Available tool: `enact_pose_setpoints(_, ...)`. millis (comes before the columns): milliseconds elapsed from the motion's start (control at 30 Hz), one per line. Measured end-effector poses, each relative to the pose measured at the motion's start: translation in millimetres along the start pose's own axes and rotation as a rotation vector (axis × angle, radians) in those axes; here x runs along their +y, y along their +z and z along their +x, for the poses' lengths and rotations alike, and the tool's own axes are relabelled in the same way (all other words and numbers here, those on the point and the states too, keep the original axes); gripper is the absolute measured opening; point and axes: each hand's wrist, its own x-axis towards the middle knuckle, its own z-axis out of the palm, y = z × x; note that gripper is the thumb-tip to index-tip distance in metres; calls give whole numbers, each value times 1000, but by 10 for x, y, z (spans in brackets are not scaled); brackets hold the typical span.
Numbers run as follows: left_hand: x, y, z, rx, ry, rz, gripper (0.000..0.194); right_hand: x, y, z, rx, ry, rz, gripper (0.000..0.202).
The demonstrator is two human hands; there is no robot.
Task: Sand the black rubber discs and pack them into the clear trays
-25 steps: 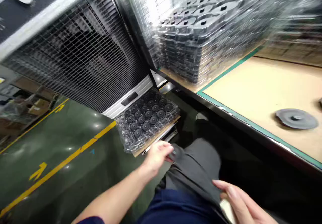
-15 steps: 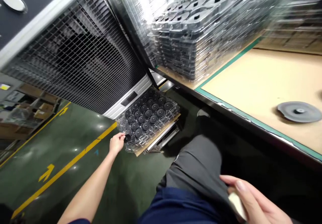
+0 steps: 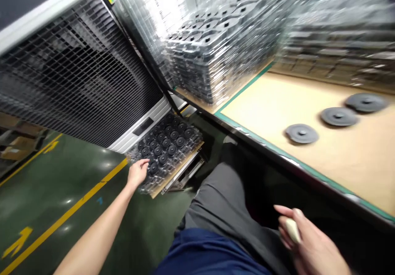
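My left hand [image 3: 138, 173] reaches over the near-left edge of a clear plastic tray [image 3: 168, 177] that holds several black discs [image 3: 162, 159]. Its thumb and fingers pinch at the edge of one dark disc, which the fingertips mostly hide. At the lower right, my right hand [image 3: 313, 236] has its fingers closed round a small cream-coloured object [image 3: 293, 230], away from any surface. Three grey discs with raised centres lie on the tan worktop: a near one [image 3: 301, 134], a middle one [image 3: 339, 116] and a far one [image 3: 366, 102].
Stacked clear trays [image 3: 200, 67] rise on the worktop [image 3: 256, 98], with more stacks [image 3: 336, 52] at the back right. A large unit with a grille [image 3: 86, 73] fills the upper left. The disc tray rests on a low stand [image 3: 185, 176] above a green floor [image 3: 92, 155].
The view has turned right, showing more grey discs on the worktop. My left hand has moved from the tray's corner disc to a neighbouring place farther in. The cream-coloured object shows more clearly.
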Motion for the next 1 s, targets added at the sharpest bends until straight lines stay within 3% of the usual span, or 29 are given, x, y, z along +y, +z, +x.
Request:
enact_pose_setpoints(100, 851, 215, 24, -6, 221, -200, 33, 88, 29, 264, 82, 145, 185, 49)
enact_pose_setpoints(200, 1978, 428, -124, -50, 507, -410, 39, 218, -7, 515, 179, 144, 159, 51)
enact_pose_setpoints(333, 3453, 660, -494, -160, 882, -529, 35, 359, -74, 664, 199, 95, 73, 65)
enact_pose_setpoints(367, 3752, 732, -572, -205, 957, -521, 35, 388, -84, 666, 192, 87, 38, 69)
enact_pose_setpoints(433, 4225, 899, -681, -302, 1069, -472, 53, 440, -108, 651, 173, 68, -34, 76)
enact_pose_setpoints(500, 4519, 1068, -730, -394, 1121, -411, 69, 479, -143, 631, 153, 34, -95, 83)
enact_pose_setpoints(600, 4660, 1204, -759, -487, 1120, -366, 54, 493, -221, 596, 137, -31, -166, 91)
enact_pose_setpoints(733, 4445, 1080, -872, -534, 1011, -465, 55, 427, -310, 457, 159, -167, -252, 85)
enact_pose_setpoints(867, 3865, 961, -1224, -702, 742, -666, 51, 324, -242, 133, 137, -384, -364, 68)
enact_pose_setpoints(1000, 3108, 1088, -1710, -949, 331, -807, 41, 158, -46, -204, -50, -735, -629, 50)
